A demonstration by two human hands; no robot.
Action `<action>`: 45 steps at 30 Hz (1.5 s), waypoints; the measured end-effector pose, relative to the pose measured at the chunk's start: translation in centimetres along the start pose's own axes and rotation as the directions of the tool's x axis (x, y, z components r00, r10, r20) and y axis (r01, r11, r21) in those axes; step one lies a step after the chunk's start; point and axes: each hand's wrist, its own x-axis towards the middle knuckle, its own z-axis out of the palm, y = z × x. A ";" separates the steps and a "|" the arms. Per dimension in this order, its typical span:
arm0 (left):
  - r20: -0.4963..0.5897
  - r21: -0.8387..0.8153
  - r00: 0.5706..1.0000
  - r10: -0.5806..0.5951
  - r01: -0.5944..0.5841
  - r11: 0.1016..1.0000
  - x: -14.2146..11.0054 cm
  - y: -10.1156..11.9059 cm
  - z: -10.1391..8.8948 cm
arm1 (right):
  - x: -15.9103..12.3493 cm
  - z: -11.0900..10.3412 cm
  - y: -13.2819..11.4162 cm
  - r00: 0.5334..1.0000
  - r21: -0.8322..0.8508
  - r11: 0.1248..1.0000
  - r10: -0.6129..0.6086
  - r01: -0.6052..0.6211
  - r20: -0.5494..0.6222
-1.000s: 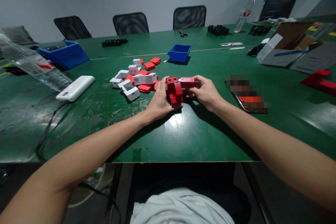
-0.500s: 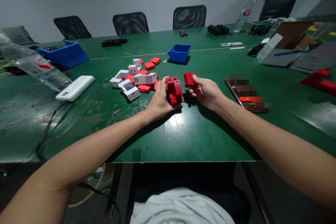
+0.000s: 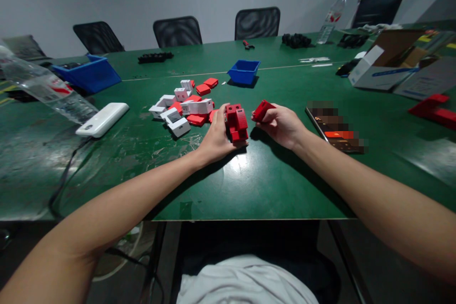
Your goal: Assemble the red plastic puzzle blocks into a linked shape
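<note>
My left hand (image 3: 215,137) is closed around a red block-shaped plastic part (image 3: 236,122) with holes on top and a notched front, held at the table surface. A short gap to the right, my right hand (image 3: 281,126) pinches a smaller red plastic piece (image 3: 262,110), tilted with its left end low. The two red pieces are apart. Left of my left hand lies a pile of red flat pieces (image 3: 197,119) and white bracket-like pieces (image 3: 179,126). My right fingers partly cover the smaller piece.
Beyond my hands stands a small blue bin (image 3: 243,72). A phone (image 3: 333,128) lies to the right, a white power bank (image 3: 102,119) and a tilted bottle (image 3: 53,88) to the left. An open cardboard box (image 3: 388,59) and red part (image 3: 434,110) sit far right.
My right hand has turned the smaller red piece from level to tilted, shifting it slightly right. My left hand and its red part have stayed in place.
</note>
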 end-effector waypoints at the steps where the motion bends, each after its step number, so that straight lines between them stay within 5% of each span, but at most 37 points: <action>1: 0.001 0.000 1.000 -0.003 0.003 1.000 0.0 0.0 0.0 | 0.0 0.0 0.0 1.000 -0.006 1.000 -0.001 0.001 -0.006; 13: -0.006 -0.021 1.000 0.000 0.000 1.000 0.0 -0.1 0.0 | -0.5 0.0 -0.6 0.994 0.025 0.995 0.098 -0.100 0.048; 23: -0.006 -0.028 1.000 0.002 -0.003 1.000 0.0 -0.2 0.1 | 0.3 0.1 0.6 0.996 0.038 0.998 -0.053 0.050 0.071; 45: 0.000 -0.012 1.000 -0.017 0.017 1.000 0.0 0.1 0.0 | 0.4 -0.5 1.3 0.985 -0.052 0.993 -0.098 0.107 0.142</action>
